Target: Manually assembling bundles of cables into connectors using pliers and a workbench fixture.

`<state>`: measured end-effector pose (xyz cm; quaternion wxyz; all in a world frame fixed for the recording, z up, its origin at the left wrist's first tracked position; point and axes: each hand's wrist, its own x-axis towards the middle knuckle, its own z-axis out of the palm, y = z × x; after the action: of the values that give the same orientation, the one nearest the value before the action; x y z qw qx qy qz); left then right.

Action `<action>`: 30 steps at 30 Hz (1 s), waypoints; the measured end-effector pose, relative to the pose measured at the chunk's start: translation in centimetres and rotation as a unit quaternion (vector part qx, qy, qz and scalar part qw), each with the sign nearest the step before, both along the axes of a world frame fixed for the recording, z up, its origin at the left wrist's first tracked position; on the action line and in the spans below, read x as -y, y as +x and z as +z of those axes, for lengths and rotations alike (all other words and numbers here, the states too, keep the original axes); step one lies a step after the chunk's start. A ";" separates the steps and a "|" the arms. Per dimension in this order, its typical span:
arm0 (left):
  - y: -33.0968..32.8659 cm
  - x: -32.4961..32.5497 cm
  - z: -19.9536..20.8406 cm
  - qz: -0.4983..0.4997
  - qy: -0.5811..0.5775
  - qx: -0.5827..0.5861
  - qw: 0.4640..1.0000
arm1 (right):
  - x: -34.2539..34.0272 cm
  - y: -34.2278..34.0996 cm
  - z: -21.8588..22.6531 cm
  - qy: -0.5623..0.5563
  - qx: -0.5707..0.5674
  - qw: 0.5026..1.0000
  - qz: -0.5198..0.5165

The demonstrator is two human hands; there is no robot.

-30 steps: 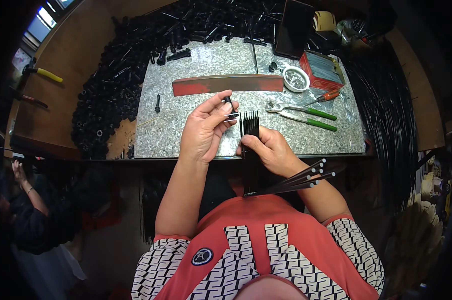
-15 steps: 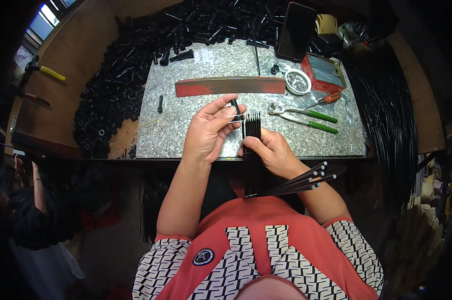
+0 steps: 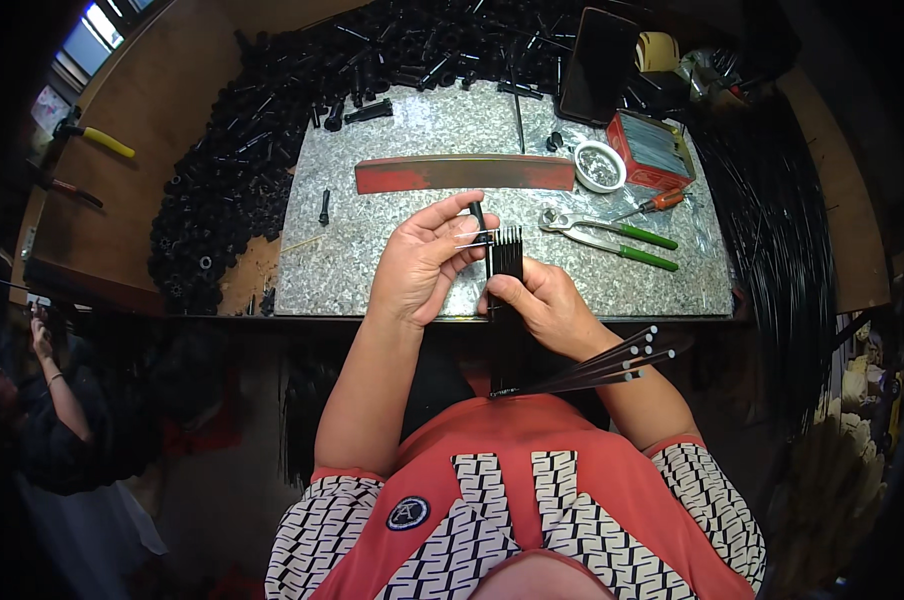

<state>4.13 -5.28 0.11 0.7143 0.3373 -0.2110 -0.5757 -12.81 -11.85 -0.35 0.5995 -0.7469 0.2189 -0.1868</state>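
The left hand (image 3: pixel 412 262), closed in a pinch, partly hides the black fitting (image 3: pixel 476 212); whether that touches the black rods (image 3: pixel 509 262) is unclear. The right hand (image 3: pixel 544 303) is clamped around the rods, bunched flat above the table's (image 3: pixel 622 292) near edge, long axis front-to-back, tips toward the far edge.

Bundle of thin black rods (image 3: pixel 508 262) is being gripped side by side, its pale tips pointing to 12 o'clock. Small black cylindrical part (image 3: pixel 476 212) is being pinched at the bundle's 11 o'clock, its top leaning slightly toward 11; whether it is touching the tips: cannot tell. White-tipped black rods (image 3: pixel 597 372) are fanning toward 2–3 o'clock from near the bundle's lower end.
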 end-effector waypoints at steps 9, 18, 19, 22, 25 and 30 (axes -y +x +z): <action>0.0 -0.4 0.0 -0.012 -0.005 -0.009 1.000 | 0.0 0.0 0.3 0.005 -0.010 1.000 -0.004; -1.2 -1.7 0.8 0.031 -0.032 0.144 0.989 | -0.3 -0.1 1.6 -0.046 -0.041 0.998 0.001; -1.4 -1.7 0.7 0.032 -0.032 0.144 0.989 | -0.5 -0.1 1.9 -0.076 -0.052 0.996 0.002; -1.8 -2.0 0.5 0.053 -0.027 0.159 0.986 | -0.6 -0.2 2.1 -0.118 -0.042 0.992 -0.001; -2.0 -2.2 0.5 0.057 -0.025 0.144 0.988 | -0.8 -0.3 2.9 -0.127 -0.053 0.991 0.007; -2.0 -2.1 0.1 0.043 -0.046 0.106 0.992 | -0.5 -0.5 2.6 -0.138 -0.026 0.990 0.014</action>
<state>2.12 -3.19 0.25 0.7270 0.3716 -0.2972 -0.4950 -13.33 -11.36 2.26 0.4872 -0.8303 0.1960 -0.1868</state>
